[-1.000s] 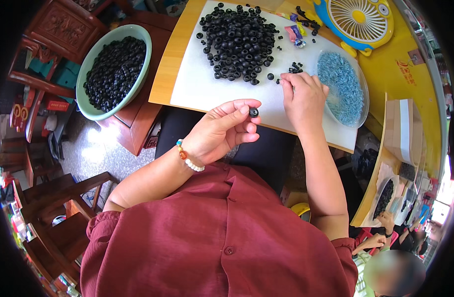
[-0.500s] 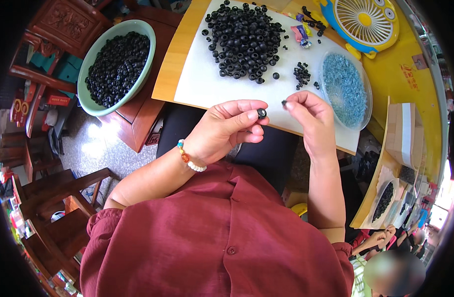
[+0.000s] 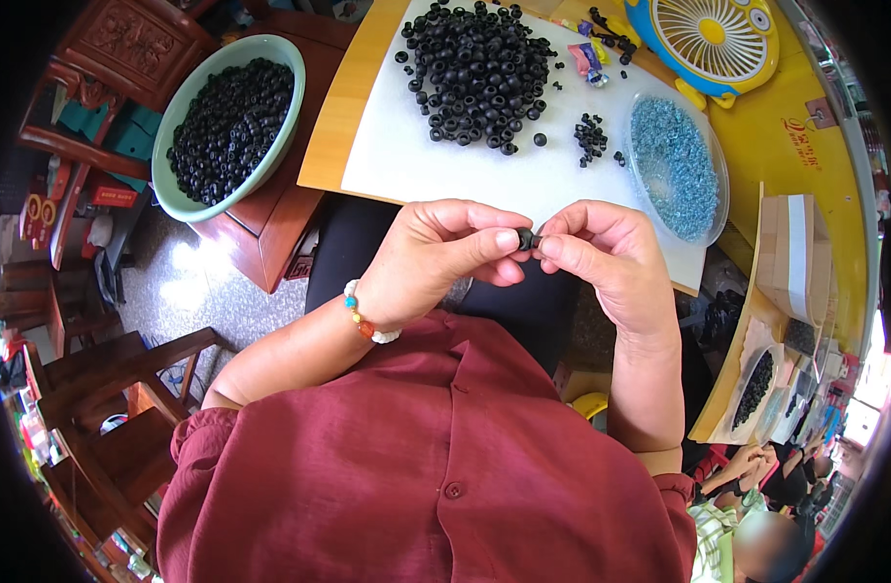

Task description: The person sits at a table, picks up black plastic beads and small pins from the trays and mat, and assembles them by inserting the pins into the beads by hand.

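Note:
Between thumb and fingers, my left hand pinches a round black bead. My right hand holds a small black piece by its fingertips, pressed against the bead's side; most of that piece is hidden. Both hands meet just off the near edge of a white board. Beyond them lies a large heap of black beads with holes. A smaller cluster of little black pieces sits to its right, with one loose bead between.
A green basin full of black beads stands at left. On the right are a clear dish of blue beads, wrapped candies, a blue-and-yellow fan and a cardboard box. Another person's hands show at lower right.
My right hand has moved left and slightly down, bringing its small black piece against the bead. The bead in my left hand has shifted slightly right and turned, its hole now facing the right hand.

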Demonstrator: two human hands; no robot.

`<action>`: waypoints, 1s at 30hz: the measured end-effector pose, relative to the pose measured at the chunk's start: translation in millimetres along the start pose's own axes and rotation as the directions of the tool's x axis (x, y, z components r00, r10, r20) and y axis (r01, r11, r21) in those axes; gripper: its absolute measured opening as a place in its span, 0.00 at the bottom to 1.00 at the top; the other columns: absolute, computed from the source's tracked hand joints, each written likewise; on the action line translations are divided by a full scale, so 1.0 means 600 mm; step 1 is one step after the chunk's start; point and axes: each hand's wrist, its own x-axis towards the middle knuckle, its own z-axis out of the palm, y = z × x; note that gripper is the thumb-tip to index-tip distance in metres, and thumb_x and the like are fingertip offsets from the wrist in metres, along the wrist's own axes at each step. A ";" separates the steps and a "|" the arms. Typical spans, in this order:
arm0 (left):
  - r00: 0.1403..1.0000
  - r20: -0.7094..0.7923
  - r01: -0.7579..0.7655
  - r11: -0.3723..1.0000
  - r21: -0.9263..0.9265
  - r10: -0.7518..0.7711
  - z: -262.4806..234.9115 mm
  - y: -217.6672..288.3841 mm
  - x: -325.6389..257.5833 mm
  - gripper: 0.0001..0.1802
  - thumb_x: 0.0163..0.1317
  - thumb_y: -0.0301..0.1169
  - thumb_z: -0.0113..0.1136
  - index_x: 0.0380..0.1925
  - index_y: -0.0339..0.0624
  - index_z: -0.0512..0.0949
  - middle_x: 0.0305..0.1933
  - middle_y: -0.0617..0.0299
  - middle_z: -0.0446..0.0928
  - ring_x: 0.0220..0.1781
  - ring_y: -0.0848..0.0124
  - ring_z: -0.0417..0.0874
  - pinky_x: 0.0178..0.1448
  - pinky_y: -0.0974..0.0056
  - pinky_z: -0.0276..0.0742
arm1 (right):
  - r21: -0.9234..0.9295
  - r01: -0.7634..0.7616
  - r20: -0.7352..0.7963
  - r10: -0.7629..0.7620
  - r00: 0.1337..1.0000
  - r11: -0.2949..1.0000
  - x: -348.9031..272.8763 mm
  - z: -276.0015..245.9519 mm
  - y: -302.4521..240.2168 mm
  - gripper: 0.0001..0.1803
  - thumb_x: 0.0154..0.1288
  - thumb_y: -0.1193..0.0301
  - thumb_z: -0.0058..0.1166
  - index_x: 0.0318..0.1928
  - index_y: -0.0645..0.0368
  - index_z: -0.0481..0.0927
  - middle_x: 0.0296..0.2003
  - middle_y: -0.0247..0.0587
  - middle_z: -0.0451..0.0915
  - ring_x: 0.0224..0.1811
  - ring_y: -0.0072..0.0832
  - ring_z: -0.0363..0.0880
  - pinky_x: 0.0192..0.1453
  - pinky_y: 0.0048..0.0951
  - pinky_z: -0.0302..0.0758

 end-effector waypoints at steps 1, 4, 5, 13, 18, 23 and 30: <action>1.000 -0.005 -0.006 1.000 0.027 0.006 0.001 0.001 -0.001 0.11 0.62 0.25 0.56 0.44 0.33 0.78 0.36 0.55 0.80 0.33 0.72 0.82 0.42 0.69 0.80 | -0.014 -0.006 -0.002 0.006 1.000 1.000 -0.001 0.001 -0.002 0.05 0.58 0.77 0.59 0.34 0.66 0.79 0.29 0.34 0.79 0.31 0.16 0.75 0.37 0.17 0.72; 1.000 -0.006 -0.020 0.998 0.057 0.020 0.001 0.001 -0.003 0.11 0.62 0.26 0.57 0.44 0.33 0.78 0.35 0.55 0.80 0.33 0.73 0.82 0.42 0.69 0.80 | -0.026 -0.018 0.006 0.018 1.000 0.999 -0.002 0.001 -0.003 0.05 0.58 0.76 0.59 0.34 0.66 0.79 0.29 0.34 0.80 0.31 0.17 0.74 0.37 0.17 0.72; 1.000 -0.001 -0.028 0.998 0.061 0.028 0.001 0.000 -0.003 0.11 0.62 0.26 0.57 0.44 0.32 0.78 0.35 0.55 0.80 0.33 0.73 0.82 0.42 0.69 0.80 | -0.024 -0.023 0.015 0.023 1.000 0.999 -0.003 0.000 -0.003 0.05 0.58 0.76 0.59 0.34 0.66 0.79 0.29 0.35 0.80 0.31 0.17 0.74 0.36 0.18 0.72; 0.997 0.077 0.005 1.000 0.007 -0.006 -0.009 -0.007 -0.002 0.11 0.62 0.26 0.58 0.43 0.33 0.79 0.35 0.57 0.81 0.32 0.76 0.82 0.40 0.71 0.82 | 0.102 -0.121 0.071 0.114 0.991 0.987 0.000 -0.007 0.022 0.08 0.56 0.74 0.63 0.33 0.66 0.80 0.28 0.36 0.80 0.29 0.19 0.74 0.37 0.19 0.71; 0.995 0.100 0.022 1.000 0.017 -0.024 -0.001 -0.005 -0.006 0.10 0.62 0.25 0.58 0.41 0.33 0.79 0.36 0.56 0.81 0.33 0.76 0.82 0.41 0.71 0.82 | 0.248 -0.136 0.098 0.115 0.989 0.959 0.001 -0.004 0.051 0.07 0.55 0.74 0.63 0.31 0.65 0.79 0.28 0.36 0.80 0.29 0.20 0.75 0.37 0.20 0.72; 0.998 0.068 -0.021 0.995 0.101 0.014 -0.007 0.005 0.006 0.09 0.61 0.24 0.58 0.41 0.33 0.79 0.36 0.57 0.81 0.34 0.76 0.82 0.43 0.71 0.81 | 0.228 0.009 0.005 -0.011 1.000 0.974 0.006 0.005 0.061 0.08 0.56 0.76 0.62 0.36 0.65 0.78 0.31 0.37 0.80 0.32 0.20 0.77 0.40 0.21 0.74; 0.794 -0.225 -0.355 0.732 0.582 0.565 -0.116 0.086 0.025 0.10 0.57 0.20 0.59 0.41 0.36 0.79 0.36 0.63 0.80 0.35 0.79 0.79 0.43 0.73 0.75 | -0.646 0.126 -0.416 -0.485 0.769 0.753 0.045 -0.104 0.045 0.08 0.58 0.74 0.57 0.37 0.63 0.82 0.30 0.35 0.82 0.32 0.16 0.75 0.40 0.19 0.71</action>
